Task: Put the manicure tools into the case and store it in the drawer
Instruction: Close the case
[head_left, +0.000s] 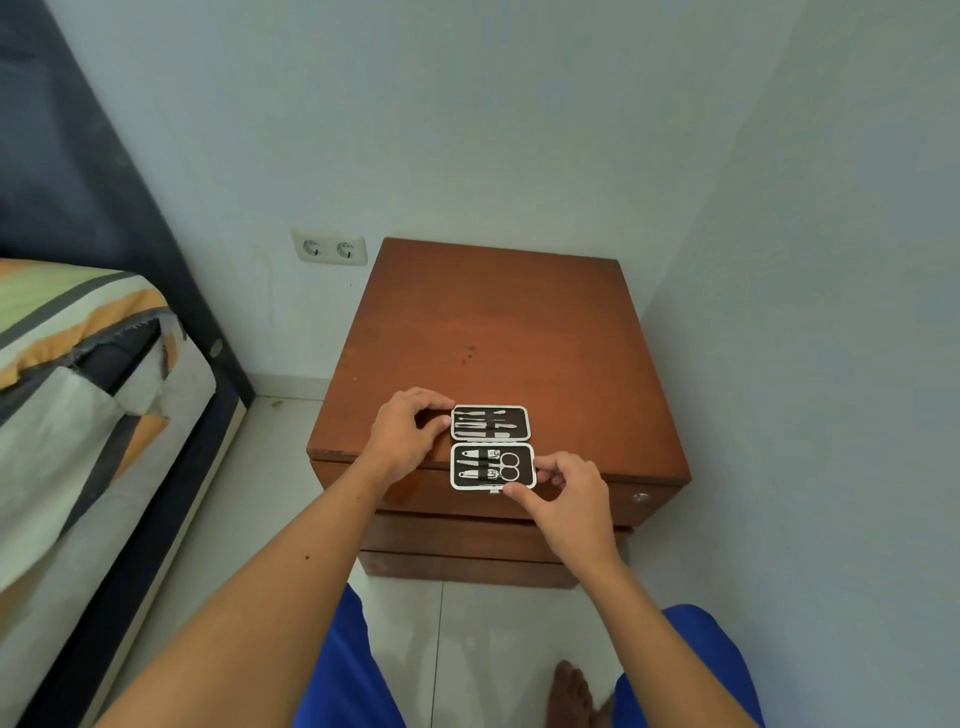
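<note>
The manicure case (492, 447) is lying open at the front edge of the wooden nightstand (498, 332), tools strapped inside. The left hand (402, 434) is pinching its far half's left edge, while the right hand (569, 493) is gripping the near half's right corner.

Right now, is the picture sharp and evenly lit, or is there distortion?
Head view: soft, even light, no glare; the open case and both hands, left hand and right hand, look sharp; wide-angle distortion bends the walls and the bed at the edges.
</note>
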